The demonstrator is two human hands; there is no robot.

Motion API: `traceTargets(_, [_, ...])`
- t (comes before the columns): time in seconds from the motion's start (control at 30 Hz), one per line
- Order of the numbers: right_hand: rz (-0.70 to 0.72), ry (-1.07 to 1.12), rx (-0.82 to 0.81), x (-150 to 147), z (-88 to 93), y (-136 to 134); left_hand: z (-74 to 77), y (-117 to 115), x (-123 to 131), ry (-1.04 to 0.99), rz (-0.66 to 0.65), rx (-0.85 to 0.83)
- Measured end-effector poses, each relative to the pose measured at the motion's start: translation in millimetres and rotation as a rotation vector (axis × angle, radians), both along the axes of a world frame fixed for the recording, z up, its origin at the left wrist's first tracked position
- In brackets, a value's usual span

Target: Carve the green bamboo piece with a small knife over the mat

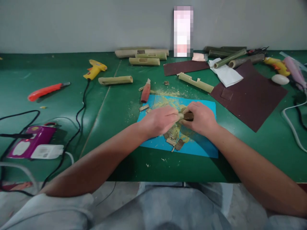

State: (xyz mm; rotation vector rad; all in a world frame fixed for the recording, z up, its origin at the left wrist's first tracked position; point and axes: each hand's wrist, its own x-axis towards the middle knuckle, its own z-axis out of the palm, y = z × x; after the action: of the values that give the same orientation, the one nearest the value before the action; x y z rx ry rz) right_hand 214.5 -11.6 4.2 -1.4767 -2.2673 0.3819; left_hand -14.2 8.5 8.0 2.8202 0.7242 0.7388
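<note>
- Left hand [159,121]: fingers curled together and pinched on the left end of a short bamboo piece [181,115].
- Right hand [200,118]: fingers closed around a dark sandpaper strip [189,116], which lies against the right end of the bamboo piece.
- The bamboo piece is held between both hands, just above the middle of a blue mat [207,107]. Whether it touches the mat cannot be told.
- A spread of pale shavings [170,103] covers the mat under and behind the hands. A few dark scraps [178,144] lie at its near edge.
- A red-handled knife [145,92] lies at the far left corner of the mat, blade pointing away.
- A notched bamboo tube [195,83] lies just beyond the mat, to the right.
- A large brown sandpaper sheet [254,95] lies right of the mat, and a white cloth [226,75] lies behind it.
- The mat rests on a green table [115,111].
- A yellow glue gun [94,69] and an orange cutter [45,91] lie well apart to the left.
- A purple box [33,140] sits near the left front edge.
</note>
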Motion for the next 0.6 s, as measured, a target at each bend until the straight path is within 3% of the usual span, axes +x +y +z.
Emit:
traceTargets(0.17, [-0.014,-0.016,0.000,-0.2,0.0,0.0,3.4,-1.9,0.6,0.048,0.048,0.075])
traceTargets(0.6, [0.005,-0.023,-0.002,0.0,0.5,-0.2,7.1,-5.9,-0.3,0.029,0.045,0.065])
